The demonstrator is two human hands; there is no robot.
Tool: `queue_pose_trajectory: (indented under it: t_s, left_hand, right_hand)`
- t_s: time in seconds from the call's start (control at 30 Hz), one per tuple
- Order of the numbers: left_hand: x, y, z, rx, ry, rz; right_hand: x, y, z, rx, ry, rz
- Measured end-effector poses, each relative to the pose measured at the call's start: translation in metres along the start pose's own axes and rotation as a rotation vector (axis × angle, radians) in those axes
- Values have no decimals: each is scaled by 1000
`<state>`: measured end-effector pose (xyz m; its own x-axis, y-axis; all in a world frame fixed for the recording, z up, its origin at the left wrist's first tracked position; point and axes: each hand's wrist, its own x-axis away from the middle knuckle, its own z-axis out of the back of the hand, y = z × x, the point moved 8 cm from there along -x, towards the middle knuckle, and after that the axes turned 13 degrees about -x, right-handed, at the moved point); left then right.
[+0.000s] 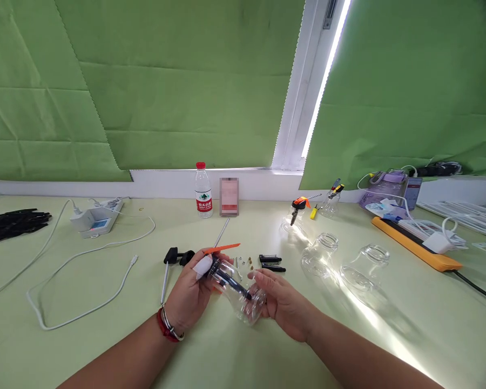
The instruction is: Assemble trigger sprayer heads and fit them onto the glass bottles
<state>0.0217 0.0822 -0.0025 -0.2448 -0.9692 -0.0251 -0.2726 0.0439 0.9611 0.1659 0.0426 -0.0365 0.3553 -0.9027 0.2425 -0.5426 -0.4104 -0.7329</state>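
My left hand point(189, 297) is closed round the black top point(213, 268) of a clear jar point(243, 310); its thumb has a white covering. My right hand point(285, 305) grips the jar's base end, so the jar lies tilted between both hands. A dark tube point(233, 282) runs down inside it from the top. By the left thumb an orange strip point(227, 248) sticks out. Just beyond the hands are small metal parts point(250, 261) and black pieces with springs point(271, 263). Left of them lies a black part with a metal rod point(171, 256).
Two open clear jars point(326, 256) point(372, 265) stand to the right. Behind them are a jar with a black and orange top point(298, 205), a yellow-handled tool point(314, 212) and an orange power strip point(417, 243). A water bottle point(203, 194) stands at the back; a white cable point(85, 254) lies left.
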Motion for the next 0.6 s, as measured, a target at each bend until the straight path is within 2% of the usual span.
queue_pose_trajectory:
  t_s: [0.1,0.17,0.27,0.33,0.4,0.47,0.5,0.53,0.57,0.6]
  left_hand:
    - [1,3,6,-342,59,-8]
    - [1,7,9,-546,102,-16]
    - [2,13,9,-643,138,-18]
    - [3,10,8,-603,131,68]
    - [4,4,5,-553,89,175]
    - [5,4,1,-533,43,187]
    - [6,6,1,-533,38,162]
    - [6,8,1,-541,47,132]
    - [6,10,3,-558,67,103]
    - [7,12,5,-587,91,75]
  right_hand:
    - [-1,-7,8,-17,106,49]
    - [-2,-11,9,38,106,95]
    - [2,-25,6,258,90,241]
    - [12,-43,-6,557,39,468]
    - [32,-59,-31,918,-104,804]
    - [53,-59,-53,1202,-285,1084]
    - [58,-58,-56,1277,-324,1144]
    - [57,-59,-54,1301,-313,1134]
    - [51,-60,-48,1277,-271,1057]
    - [42,-60,-39,1211,-214,922]
